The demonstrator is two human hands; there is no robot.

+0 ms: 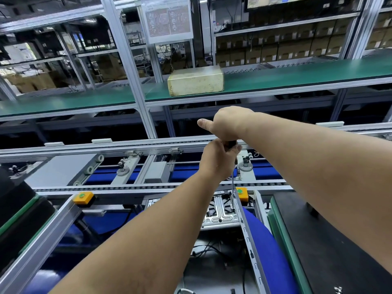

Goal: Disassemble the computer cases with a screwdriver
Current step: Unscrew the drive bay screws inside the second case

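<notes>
Head view: we record both hands stacked on one screwdriver (pixel 232 166) above an open case (pixel 222 211). Our right hand (pixel 230 123) sits on top, over the handle's end, thumb stuck out to the left; its fingers are hidden beneath the hand, so we cannot tell how they lie. Our left hand (pixel 216 160) is directly below and touching it, fingers curled round the dark handle. The thin shaft runs straight down from the handle, upright, and its tip meets the case's metal interior near the right wall, just beside an orange button box (pixel 241 193). The case lies low in front of us, between a blue cloth (pixel 265 240) on the right and an aluminium rail (pixel 42 236) on the left. A second orange button box (pixel 83 198) sits on that rail. Well apart, a pale box (pixel 195 80) rests on the green shelf (pixel 297 76) beyond the conveyor.
</notes>
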